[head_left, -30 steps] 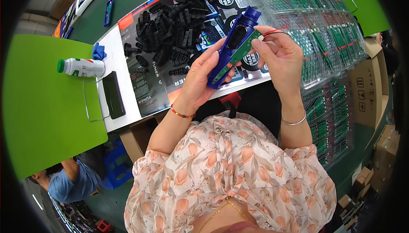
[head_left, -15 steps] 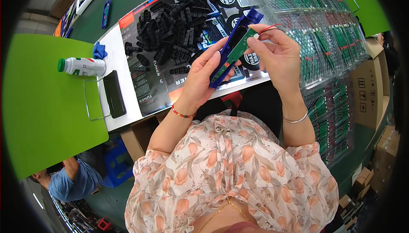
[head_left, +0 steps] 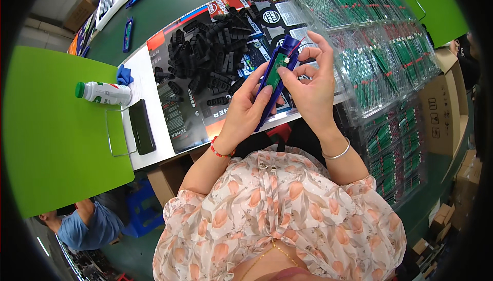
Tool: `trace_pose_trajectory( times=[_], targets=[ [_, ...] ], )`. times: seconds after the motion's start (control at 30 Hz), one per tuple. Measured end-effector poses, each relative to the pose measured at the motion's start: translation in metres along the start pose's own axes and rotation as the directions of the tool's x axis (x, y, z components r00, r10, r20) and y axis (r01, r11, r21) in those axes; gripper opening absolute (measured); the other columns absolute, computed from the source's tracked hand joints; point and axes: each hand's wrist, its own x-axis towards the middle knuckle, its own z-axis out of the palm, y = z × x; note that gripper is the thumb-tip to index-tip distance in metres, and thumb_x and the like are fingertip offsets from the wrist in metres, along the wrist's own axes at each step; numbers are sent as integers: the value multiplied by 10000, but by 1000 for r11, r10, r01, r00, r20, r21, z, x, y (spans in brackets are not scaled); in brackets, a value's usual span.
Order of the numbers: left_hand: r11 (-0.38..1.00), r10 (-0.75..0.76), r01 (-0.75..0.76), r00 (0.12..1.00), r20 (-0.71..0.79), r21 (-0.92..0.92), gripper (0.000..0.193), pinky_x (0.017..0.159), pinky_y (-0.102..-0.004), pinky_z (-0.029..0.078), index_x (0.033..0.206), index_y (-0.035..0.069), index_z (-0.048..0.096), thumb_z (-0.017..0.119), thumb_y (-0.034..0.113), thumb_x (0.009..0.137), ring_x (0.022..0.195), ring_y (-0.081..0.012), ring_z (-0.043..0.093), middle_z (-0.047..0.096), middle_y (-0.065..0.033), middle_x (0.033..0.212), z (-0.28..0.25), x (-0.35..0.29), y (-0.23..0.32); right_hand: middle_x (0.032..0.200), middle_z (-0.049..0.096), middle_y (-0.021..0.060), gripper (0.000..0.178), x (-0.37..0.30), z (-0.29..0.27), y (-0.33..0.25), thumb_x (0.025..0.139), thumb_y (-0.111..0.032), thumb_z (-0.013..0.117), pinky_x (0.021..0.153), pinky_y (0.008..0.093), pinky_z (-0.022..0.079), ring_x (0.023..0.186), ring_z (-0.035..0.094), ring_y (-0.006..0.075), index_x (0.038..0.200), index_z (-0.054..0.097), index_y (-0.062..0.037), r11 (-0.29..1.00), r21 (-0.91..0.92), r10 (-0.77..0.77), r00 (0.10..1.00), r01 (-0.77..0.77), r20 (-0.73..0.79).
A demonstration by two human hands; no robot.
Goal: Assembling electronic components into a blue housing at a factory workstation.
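A dark blue plastic housing [head_left: 291, 44], long and narrow, lies tilted across my left hand [head_left: 245, 110], whose fingers and thumb close around its lower part. Inside the housing sits a green circuit board [head_left: 273, 77], lying lengthwise along it. My right hand [head_left: 314, 90] is at the upper part, thumb on the board and fingers curled near the housing's edge. A thin red wire [head_left: 299, 42] shows at the top end, beside the right fingertips. My left thumb rests over the board's lower part and hides some of it.
Black ribbed plastic parts [head_left: 205, 50] are heaped on the printed mat [head_left: 179, 119]. Clear trays [head_left: 354, 29] of green boards are stacked at right. At left are a phone [head_left: 142, 127], a white bottle [head_left: 108, 93] and a green panel [head_left: 61, 142]. Another person [head_left: 90, 224] sits lower left.
The circuit board has gone from sticking out at an angle to lying along the housing. My right hand has moved left and its thumb now presses on the board.
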Motion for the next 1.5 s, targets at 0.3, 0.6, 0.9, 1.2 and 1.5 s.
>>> trace_pose_trajectory(
  times=[0.3,0.6,0.9,1.2,1.5],
  targets=[
    [997,-45,41,997,-56,-69,480,573,-215,488,1446,24,378,495,50,981,663,-80,598,679,-103,894,-19,1,10,1091,489,131,793,6,19,6,775,69,674,548,232,518,693,617,114,1450,288,-88,977,199,65,994,-82,91],
    [981,51,9,953,-300,194,483,581,-213,464,1399,28,459,572,111,938,589,-89,564,676,-85,821,-133,62,51,1010,566,88,398,14,14,46,826,5,654,576,245,483,675,620,103,1214,572,-19,998,-27,63,998,-64,-21],
    [965,72,117,740,-669,233,435,498,-281,511,1306,10,537,572,41,874,579,-180,624,686,-140,876,-311,234,50,954,613,140,251,35,39,58,812,-76,675,679,376,517,754,645,296,1049,629,-8,904,-383,-105,967,191,233],
    [499,286,425,742,-607,755,416,788,-364,520,1141,178,711,576,261,756,856,-262,695,724,-132,923,-346,314,-19,823,616,172,313,68,66,59,771,-26,656,667,447,519,791,635,363,1044,503,-17,797,-549,-123,958,252,261],
    [-4,638,553,643,-424,833,529,899,-465,468,1310,135,530,590,254,798,1086,-344,560,608,-174,1115,-252,307,37,811,559,104,243,44,13,38,741,-63,649,549,393,524,733,623,288,979,599,-65,538,-803,-114,966,256,232]
  ],
)
